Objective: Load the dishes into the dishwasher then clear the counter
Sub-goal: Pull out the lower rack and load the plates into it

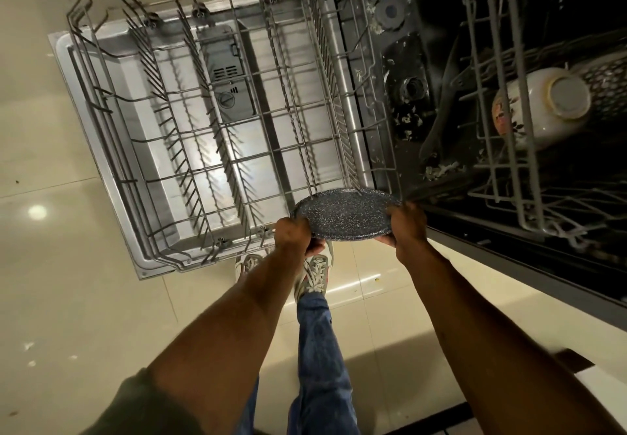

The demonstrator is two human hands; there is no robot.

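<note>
A dark speckled round plate (pixel 342 212) is held nearly flat, just above the near right corner of the pulled-out lower rack (pixel 217 122). My left hand (pixel 293 236) grips its left rim, fingers curled under. My right hand (pixel 407 227) grips the right rim. The grey wire lower rack rests over the open dishwasher door (pixel 101 149) and holds nothing that I can see. A white floral bowl (pixel 543 105) lies upside down in the upper rack (pixel 502 122) on the right.
The dark dishwasher tub (pixel 410 95) shows food scraps on its floor. Glossy cream floor tiles (pixel 61 299) spread to the left and below. My legs and shoes (pixel 315 275) stand close to the door's near edge.
</note>
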